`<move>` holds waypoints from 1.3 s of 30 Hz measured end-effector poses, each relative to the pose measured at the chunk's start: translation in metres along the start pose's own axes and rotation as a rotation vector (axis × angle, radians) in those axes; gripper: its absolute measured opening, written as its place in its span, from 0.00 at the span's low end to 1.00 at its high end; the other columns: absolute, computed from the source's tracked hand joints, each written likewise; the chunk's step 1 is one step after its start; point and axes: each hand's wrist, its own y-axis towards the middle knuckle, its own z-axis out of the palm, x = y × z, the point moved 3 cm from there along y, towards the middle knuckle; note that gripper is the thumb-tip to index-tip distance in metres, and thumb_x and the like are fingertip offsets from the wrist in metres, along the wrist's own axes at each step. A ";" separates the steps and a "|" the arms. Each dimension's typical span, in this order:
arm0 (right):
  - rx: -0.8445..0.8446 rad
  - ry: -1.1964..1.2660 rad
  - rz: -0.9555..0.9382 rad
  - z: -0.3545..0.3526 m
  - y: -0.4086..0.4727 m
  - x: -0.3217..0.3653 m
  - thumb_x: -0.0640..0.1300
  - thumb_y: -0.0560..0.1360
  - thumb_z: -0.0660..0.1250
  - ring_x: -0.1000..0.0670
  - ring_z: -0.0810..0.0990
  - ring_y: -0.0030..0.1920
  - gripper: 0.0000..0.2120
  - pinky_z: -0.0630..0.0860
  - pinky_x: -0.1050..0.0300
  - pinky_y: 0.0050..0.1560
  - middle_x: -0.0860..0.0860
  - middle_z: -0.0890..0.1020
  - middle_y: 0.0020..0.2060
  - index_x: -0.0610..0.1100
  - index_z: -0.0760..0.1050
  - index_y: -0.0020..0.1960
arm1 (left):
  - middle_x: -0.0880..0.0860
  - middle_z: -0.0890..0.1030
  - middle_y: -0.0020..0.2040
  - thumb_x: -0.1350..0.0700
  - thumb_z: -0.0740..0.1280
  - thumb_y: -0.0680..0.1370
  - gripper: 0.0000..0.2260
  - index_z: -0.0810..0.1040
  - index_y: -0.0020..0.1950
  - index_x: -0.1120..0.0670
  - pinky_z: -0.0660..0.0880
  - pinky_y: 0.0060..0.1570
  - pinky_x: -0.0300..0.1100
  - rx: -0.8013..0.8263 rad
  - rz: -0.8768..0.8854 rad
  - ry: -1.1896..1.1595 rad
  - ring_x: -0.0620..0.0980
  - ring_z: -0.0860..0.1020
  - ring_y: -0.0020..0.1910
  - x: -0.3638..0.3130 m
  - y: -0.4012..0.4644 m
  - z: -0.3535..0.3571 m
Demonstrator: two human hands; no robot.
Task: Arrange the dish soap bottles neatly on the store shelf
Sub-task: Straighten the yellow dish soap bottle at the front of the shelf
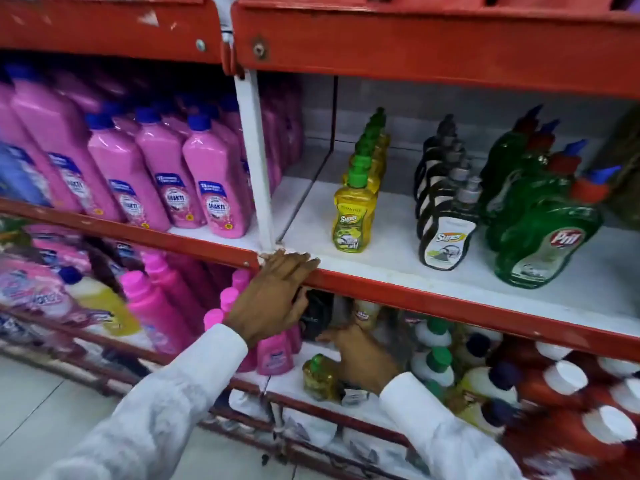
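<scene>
On the white middle shelf [388,258] stand three rows of dish soap: yellow bottles with green caps [353,216], dark bottles with grey pumps [445,233], and green bottles with red caps [543,244]. My left hand [273,296] lies flat on the shelf's red front edge, fingers spread, holding nothing. My right hand [360,358] reaches into the lower shelf with its fingers extended toward the back. A small yellow-green bottle [318,377] lies just left of it; I cannot tell whether they touch.
Pink bottles with blue caps [162,181] fill the left bay behind a white upright post [254,161]. The lower shelf holds pink bottles [273,355], white bottles with green caps [434,362] and red bottles with white caps [568,382]. Tiled floor [52,403] lies at lower left.
</scene>
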 end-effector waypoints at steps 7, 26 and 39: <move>0.092 -0.007 0.140 0.043 0.022 0.001 0.43 0.74 0.67 0.36 0.83 0.53 0.09 0.80 0.50 0.52 0.38 0.84 0.52 0.42 0.83 0.51 | 0.59 0.72 0.72 0.60 0.63 0.71 0.28 0.69 0.73 0.56 0.54 0.78 0.56 -0.027 -0.081 -0.172 0.58 0.68 0.73 -0.005 -0.001 -0.003; -0.544 0.229 -0.038 -0.230 -0.046 0.091 0.41 0.60 0.80 0.58 0.86 0.39 0.18 0.83 0.64 0.42 0.55 0.88 0.40 0.50 0.84 0.49 | 0.55 0.75 0.70 0.68 0.60 0.64 0.32 0.73 0.69 0.55 0.57 0.77 0.55 -0.101 -0.079 -0.281 0.54 0.69 0.73 0.007 0.000 0.005; -0.399 0.176 0.041 -0.225 0.038 0.048 0.43 0.63 0.82 0.52 0.84 0.52 0.23 0.82 0.54 0.59 0.51 0.86 0.53 0.49 0.81 0.56 | 0.49 0.71 0.72 0.69 0.64 0.67 0.36 0.68 0.73 0.47 0.55 0.78 0.51 -0.169 -0.138 -0.333 0.41 0.60 0.74 -0.001 -0.008 0.005</move>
